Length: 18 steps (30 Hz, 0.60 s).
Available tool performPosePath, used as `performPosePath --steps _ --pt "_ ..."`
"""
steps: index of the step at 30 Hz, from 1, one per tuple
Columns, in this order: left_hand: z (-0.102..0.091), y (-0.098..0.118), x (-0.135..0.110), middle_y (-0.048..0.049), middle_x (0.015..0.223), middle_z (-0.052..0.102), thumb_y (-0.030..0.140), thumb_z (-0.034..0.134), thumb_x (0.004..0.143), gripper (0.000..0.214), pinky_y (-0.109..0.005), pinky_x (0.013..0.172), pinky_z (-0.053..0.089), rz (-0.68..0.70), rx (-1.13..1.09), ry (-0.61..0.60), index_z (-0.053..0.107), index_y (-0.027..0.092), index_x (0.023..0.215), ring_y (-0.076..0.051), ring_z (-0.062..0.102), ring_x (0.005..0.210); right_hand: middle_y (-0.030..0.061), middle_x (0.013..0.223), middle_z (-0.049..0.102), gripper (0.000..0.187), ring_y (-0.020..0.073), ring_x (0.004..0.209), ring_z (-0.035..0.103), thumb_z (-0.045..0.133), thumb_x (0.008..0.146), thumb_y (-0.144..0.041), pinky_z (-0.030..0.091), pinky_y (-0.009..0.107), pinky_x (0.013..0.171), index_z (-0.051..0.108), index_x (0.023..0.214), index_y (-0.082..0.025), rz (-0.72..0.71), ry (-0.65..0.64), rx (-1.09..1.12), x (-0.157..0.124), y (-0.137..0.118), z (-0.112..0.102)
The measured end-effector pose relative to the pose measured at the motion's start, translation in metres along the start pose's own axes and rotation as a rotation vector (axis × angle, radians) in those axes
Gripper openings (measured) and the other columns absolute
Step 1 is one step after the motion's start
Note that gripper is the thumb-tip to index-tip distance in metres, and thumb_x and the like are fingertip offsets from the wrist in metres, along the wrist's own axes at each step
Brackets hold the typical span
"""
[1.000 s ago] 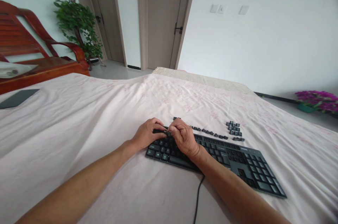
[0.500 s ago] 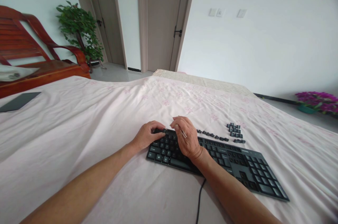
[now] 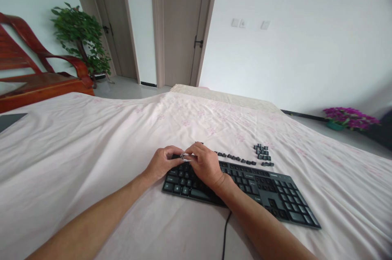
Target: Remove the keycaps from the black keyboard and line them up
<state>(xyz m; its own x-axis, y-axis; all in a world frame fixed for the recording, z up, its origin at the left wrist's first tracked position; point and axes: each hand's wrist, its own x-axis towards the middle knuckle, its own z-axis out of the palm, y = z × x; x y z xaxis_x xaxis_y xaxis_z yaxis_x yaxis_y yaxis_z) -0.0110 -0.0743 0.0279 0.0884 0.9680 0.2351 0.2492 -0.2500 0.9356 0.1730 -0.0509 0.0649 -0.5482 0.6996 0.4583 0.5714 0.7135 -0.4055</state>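
Observation:
A black keyboard (image 3: 241, 184) lies on the pink-flowered sheet, with keycaps gone from its top row and the blocks beside the number pad. My right hand (image 3: 206, 166) is over its left part, closed on a thin wire keycap puller (image 3: 187, 157). The puller's wire loop points left and meets the fingertips of my left hand (image 3: 161, 165). That hand is at the keyboard's upper left corner, thumb and forefinger drawn together around the loop's end. Whatever sits between them is too small to tell. Loose black keycaps (image 3: 234, 157) lie in a row behind the keyboard.
More loose keycaps (image 3: 262, 152) are grouped behind the keyboard's right half. A black cable (image 3: 226, 233) runs from its front edge toward me. A dark flat object (image 3: 10, 121) lies at the sheet's left edge. Beyond stand a wooden chair (image 3: 61, 82) and a potted plant (image 3: 79, 35).
My right hand has turned, bringing the puller's wire loop round to the left, against my left fingertips. The left hand has come off the keys into a pinch. The view has shifted slightly.

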Motion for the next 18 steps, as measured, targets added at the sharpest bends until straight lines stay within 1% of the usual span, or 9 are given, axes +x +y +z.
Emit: performPosePath --steps 3,5,8,11,14,18 --pt "0.000 0.000 0.000 -0.0055 0.095 0.071 0.033 0.070 0.074 0.026 -0.031 0.087 0.048 -0.001 -0.013 -0.009 0.070 0.017 0.095 -0.021 0.065 0.092 -0.0002 0.088 0.065 0.010 0.0118 0.076 0.059 0.056 0.088 -0.026 0.038 0.021 0.065 0.065 0.088 -0.023 0.037 -0.012 -0.011 0.004 0.001 -0.007" --pt "0.000 0.000 0.000 -0.0053 0.100 0.070 0.031 0.068 0.075 0.027 -0.031 0.088 0.048 0.004 -0.005 -0.001 0.069 0.018 0.098 -0.021 0.064 0.094 -0.0009 0.088 0.066 0.010 0.0124 0.077 0.060 0.056 0.086 -0.028 0.037 0.022 0.066 0.064 0.089 -0.023 0.097 -0.007 -0.031 0.011 0.008 -0.017" --pt "0.000 0.000 0.002 -0.0052 0.105 0.068 0.030 0.064 0.078 0.026 -0.031 0.089 0.047 0.014 0.059 0.030 0.069 0.020 0.101 -0.020 0.062 0.098 -0.0016 0.086 0.068 0.012 0.0139 0.076 0.060 0.058 0.084 -0.034 0.035 0.023 0.063 0.066 0.086 -0.025 0.242 -0.029 -0.133 0.024 0.030 -0.035" --pt "0.001 -0.001 0.003 -0.0050 0.103 0.067 0.027 0.061 0.079 0.023 -0.031 0.090 0.046 0.026 0.127 0.052 0.070 0.020 0.099 -0.019 0.061 0.098 -0.0013 0.084 0.069 0.012 0.0154 0.075 0.059 0.058 0.083 -0.031 0.032 0.024 0.060 0.069 0.085 -0.026 0.347 -0.124 -0.225 0.034 0.054 -0.047" --pt "0.001 -0.003 0.004 -0.0041 0.102 0.067 0.023 0.059 0.079 0.020 -0.031 0.091 0.045 0.033 0.157 0.053 0.070 0.021 0.096 -0.019 0.061 0.098 -0.0001 0.085 0.070 0.015 0.0168 0.078 0.060 0.055 0.083 -0.029 0.032 0.024 0.059 0.070 0.086 -0.026 0.387 -0.222 -0.273 0.037 0.072 -0.045" --pt "0.000 -0.003 0.004 -0.0033 0.101 0.067 0.022 0.057 0.080 0.020 -0.030 0.091 0.045 0.035 0.172 0.042 0.070 0.021 0.095 -0.018 0.062 0.097 0.0012 0.088 0.071 0.018 0.0182 0.081 0.061 0.053 0.084 -0.028 0.034 0.025 0.061 0.070 0.089 -0.026 0.395 -0.267 -0.321 0.035 0.086 -0.032"
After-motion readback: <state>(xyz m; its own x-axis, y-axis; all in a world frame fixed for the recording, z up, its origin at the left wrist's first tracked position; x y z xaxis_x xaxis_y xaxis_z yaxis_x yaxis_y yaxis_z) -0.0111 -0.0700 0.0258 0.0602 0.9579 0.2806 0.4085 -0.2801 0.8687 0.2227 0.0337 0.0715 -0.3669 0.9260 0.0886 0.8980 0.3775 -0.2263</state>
